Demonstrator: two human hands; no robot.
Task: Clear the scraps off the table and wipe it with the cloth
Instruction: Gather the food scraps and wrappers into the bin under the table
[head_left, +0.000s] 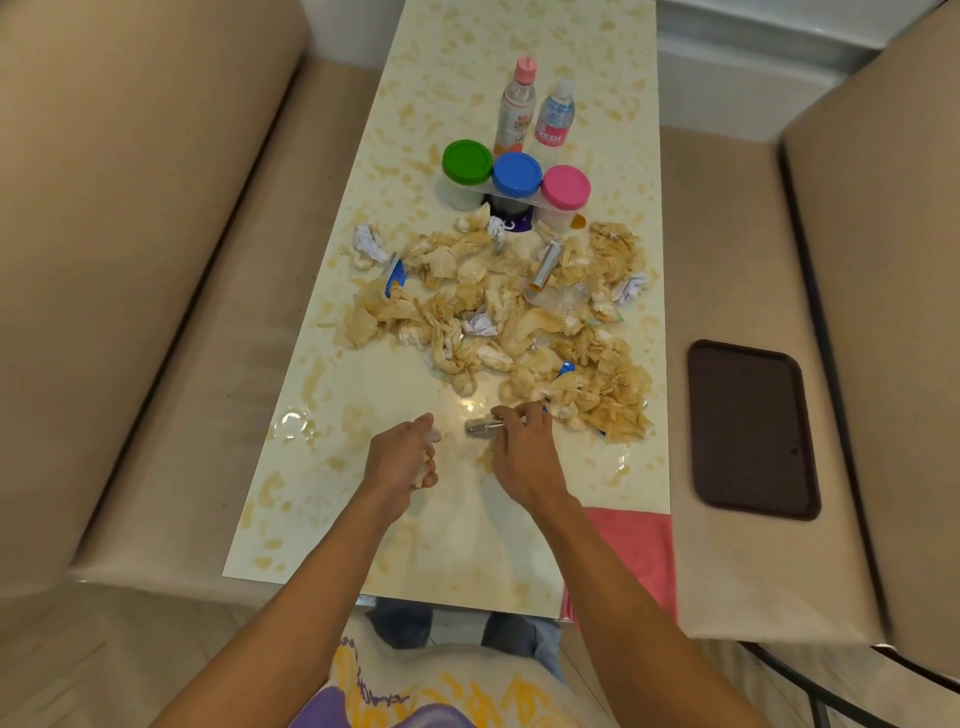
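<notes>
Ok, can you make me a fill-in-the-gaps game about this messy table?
Between the green lid and the pink lid sits a ____ lid.
Behind the jars stand ____ bottles.
The silver wrapper is pinched by the ____ hand.
Missing words: blue, two, right.

a long pale table (322, 519) carries a heap of crumpled tan scraps (519, 312) at its middle, mixed with white paper wads and blue bits. the left hand (402, 457) curls round a small white scrap (434, 436). the right hand (522, 452), just beside it, pinches a silvery wrapper (480, 427) at the heap's near edge. a pink cloth (634, 545) hangs over the near right corner. beyond the heap stand three lidded jars (517, 174) and two bottles (519, 104); a dark tray (753, 431) lies on the right bench (727, 571).
</notes>
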